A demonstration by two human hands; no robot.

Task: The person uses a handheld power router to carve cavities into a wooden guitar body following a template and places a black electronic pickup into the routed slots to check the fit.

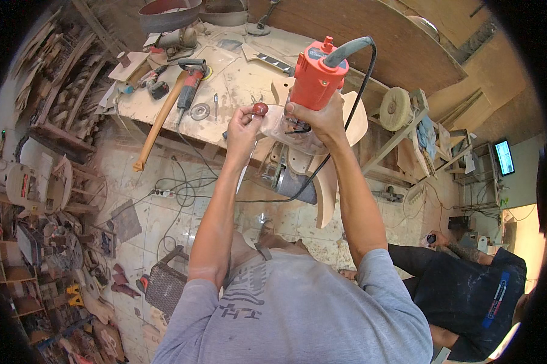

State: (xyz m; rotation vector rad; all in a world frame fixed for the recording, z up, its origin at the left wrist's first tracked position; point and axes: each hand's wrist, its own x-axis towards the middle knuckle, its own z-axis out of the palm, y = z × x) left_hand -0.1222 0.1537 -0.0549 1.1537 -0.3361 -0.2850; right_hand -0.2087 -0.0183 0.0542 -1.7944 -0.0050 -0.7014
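Observation:
My right hand [322, 121] is wrapped round the lower body of a red corded power tool [315, 79], a router-like machine with a clear base [284, 134]. The fingers of my left hand [244, 124] close on a round dark red knob [261, 109] at the base's left side. Beneath and beside the tool lie pale cut wooden pieces [355, 121]. Nearby on the dusty workbench [164, 109] rest a metal ring [199, 112], a thin metal bit [216, 106] and a red-and-grey grinder [193, 82]. My hands partly hide the base.
A long wooden bar [164, 121] overhangs the bench at left. Cables [182, 188] cross the floor. A wooden stand with a buffing wheel [395, 109] is at right. Cluttered shelves [13, 261] line the left. Another person in black [473, 297] is at lower right, near a lit screen [504, 158].

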